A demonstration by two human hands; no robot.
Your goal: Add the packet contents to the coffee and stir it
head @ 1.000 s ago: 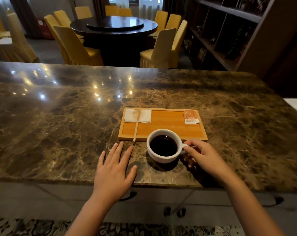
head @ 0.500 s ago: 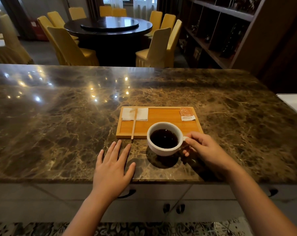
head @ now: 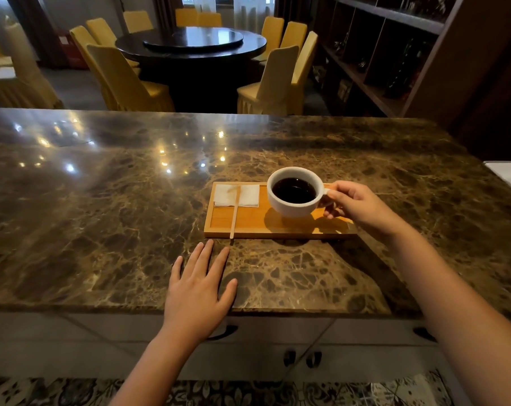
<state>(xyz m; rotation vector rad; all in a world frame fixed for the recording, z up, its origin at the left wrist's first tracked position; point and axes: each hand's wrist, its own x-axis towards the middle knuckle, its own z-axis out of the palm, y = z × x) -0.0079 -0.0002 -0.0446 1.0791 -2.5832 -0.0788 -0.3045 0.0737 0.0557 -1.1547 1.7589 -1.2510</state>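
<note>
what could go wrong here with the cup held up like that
1. The cup is nearly full of dark coffee and held above the wooden tray by the right hand at the handle alone; a tilt could spill it.
2. Set down carelessly, it might land on the stir stick or napkin.

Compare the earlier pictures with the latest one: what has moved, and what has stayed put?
The right hand has lifted the coffee cup by its handle from the counter up and away, over the wooden tray, where it now hides the packet. The left hand stays flat on the marble counter; the napkin and stir stick are unmoved.
</note>
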